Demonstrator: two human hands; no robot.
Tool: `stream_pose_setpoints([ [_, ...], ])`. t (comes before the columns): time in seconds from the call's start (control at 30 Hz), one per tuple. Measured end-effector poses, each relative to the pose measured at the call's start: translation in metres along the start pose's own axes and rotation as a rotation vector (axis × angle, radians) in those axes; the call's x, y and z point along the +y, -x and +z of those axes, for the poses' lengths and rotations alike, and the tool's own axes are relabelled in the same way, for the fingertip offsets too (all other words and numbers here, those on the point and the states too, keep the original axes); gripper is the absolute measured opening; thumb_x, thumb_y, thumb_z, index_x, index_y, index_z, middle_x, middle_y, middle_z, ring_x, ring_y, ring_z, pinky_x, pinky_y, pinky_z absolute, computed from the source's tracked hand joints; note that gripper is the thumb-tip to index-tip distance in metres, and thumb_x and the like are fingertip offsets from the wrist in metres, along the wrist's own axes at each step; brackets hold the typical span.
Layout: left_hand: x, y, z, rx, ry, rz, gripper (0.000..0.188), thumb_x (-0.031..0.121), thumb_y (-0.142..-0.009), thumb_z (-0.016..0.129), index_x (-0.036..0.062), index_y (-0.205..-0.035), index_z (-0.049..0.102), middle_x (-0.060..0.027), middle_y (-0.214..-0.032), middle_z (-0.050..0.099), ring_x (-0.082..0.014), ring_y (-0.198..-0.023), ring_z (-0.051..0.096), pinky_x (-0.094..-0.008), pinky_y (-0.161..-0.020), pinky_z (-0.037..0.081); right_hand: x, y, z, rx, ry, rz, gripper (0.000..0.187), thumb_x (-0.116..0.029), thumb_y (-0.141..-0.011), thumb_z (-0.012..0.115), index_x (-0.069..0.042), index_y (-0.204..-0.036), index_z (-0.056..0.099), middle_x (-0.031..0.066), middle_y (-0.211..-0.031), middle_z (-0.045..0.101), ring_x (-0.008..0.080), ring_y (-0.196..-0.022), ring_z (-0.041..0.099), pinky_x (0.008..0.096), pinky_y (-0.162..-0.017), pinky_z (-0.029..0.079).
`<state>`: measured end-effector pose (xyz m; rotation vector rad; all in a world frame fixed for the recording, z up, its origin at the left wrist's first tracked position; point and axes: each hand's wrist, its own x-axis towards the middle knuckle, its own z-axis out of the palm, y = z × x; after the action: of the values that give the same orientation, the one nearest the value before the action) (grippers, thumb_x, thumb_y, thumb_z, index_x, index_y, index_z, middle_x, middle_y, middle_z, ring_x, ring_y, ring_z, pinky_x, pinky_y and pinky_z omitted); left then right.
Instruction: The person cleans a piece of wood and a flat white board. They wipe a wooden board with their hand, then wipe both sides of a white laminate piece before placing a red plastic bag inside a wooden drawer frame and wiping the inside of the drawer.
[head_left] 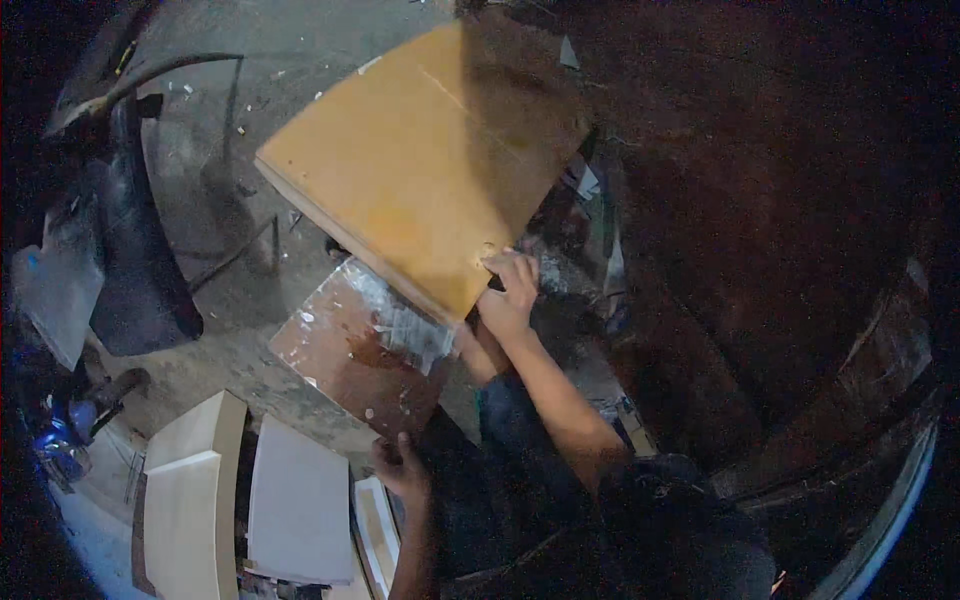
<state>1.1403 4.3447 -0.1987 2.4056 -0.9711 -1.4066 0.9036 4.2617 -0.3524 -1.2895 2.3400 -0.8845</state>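
A large tan panel (390,150), seemingly a wooden board with visible thickness along its near left edge, lies tilted across the upper middle. My right hand (512,287) is closed round its near right corner, fingers on top beside a small pale mark. Under the panel's near edge, a reddish-brown board (345,345) juts out, smeared with white. Just off that board's near corner is my left hand (400,468), thumb and fingers apart, apparently holding nothing. A patch of bare skin shows between the two boards and my right forearm; which limb it belongs to is unclear.
At the lower left stand a cream block-like piece (185,500) and a pale grey panel (298,500). A dark chair-like piece (145,250) stands at the left, near a shiny blue object (65,445). White scraps (588,182) lie on the floor; the right side is dark.
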Motion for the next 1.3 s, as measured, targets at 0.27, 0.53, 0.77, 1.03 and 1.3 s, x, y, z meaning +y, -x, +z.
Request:
stream_pose_setpoints([
  [0.27,0.001,-0.002,0.003,-0.014,0.053,0.021,0.020,0.018,-0.092,0.059,-0.0007,-0.088,0.053,-0.0078,-0.079,0.059,-0.0156,-0.075,0.052,-0.0311,-0.069,0.043,-0.006,-0.032,-0.057,0.202,-0.428,0.360,0.020,0.000,-0.074,0.066,-0.001,-0.094,0.063,0.0093,-0.090,0.066,0.0241,-0.088,0.063,0.0361,-0.084,0.048],
  [0.53,0.013,-0.001,-0.003,-0.003,0.000,0.025,0.019,0.017,-0.092,0.059,-0.0019,-0.091,0.055,-0.0083,-0.080,0.060,-0.0164,-0.075,0.053,-0.0316,-0.071,0.043,0.035,-0.091,-0.145,0.263,0.135,0.537,0.047,-0.038,-0.091,0.061,0.004,-0.112,0.061,0.0180,-0.112,0.062,0.0256,-0.103,0.057,0.0398,-0.091,0.043],
  [0.77,0.015,-0.005,0.003,-0.024,0.013,-0.120,0.020,0.016,-0.092,0.058,-0.0037,-0.096,0.054,-0.0116,-0.086,0.061,-0.0166,-0.080,0.053,-0.0315,-0.076,0.043,0.070,-0.146,-0.191,0.455,-0.057,0.624,0.069,-0.048,-0.092,0.056,0.006,-0.133,0.042,0.0179,-0.130,0.050,0.0283,-0.116,0.050,0.0440,-0.102,0.036],
  [1.03,0.020,-0.002,-0.003,-0.045,-0.034,-0.040,0.022,0.017,-0.093,0.057,-0.0040,-0.099,0.053,-0.0134,-0.092,0.062,-0.0192,-0.085,0.056,-0.0329,-0.080,0.044,0.049,-0.159,-0.183,0.430,-0.239,0.772,0.069,-0.046,-0.096,0.046,-0.005,-0.146,0.022,0.0136,-0.148,0.028,0.0269,-0.134,0.029,0.0429,-0.111,0.021],
  [1.3,0.023,-0.005,-0.004,-0.064,-0.128,-0.036,0.021,0.016,-0.093,0.059,-0.0030,-0.099,0.053,-0.0124,-0.093,0.062,-0.0196,-0.087,0.055,-0.0335,-0.081,0.044,0.057,-0.155,-0.188,0.382,-0.217,0.749,0.074,-0.045,-0.092,0.052,-0.004,-0.146,0.022,0.0159,-0.148,0.026,0.0294,-0.136,0.027,0.0444,-0.112,0.022],
])
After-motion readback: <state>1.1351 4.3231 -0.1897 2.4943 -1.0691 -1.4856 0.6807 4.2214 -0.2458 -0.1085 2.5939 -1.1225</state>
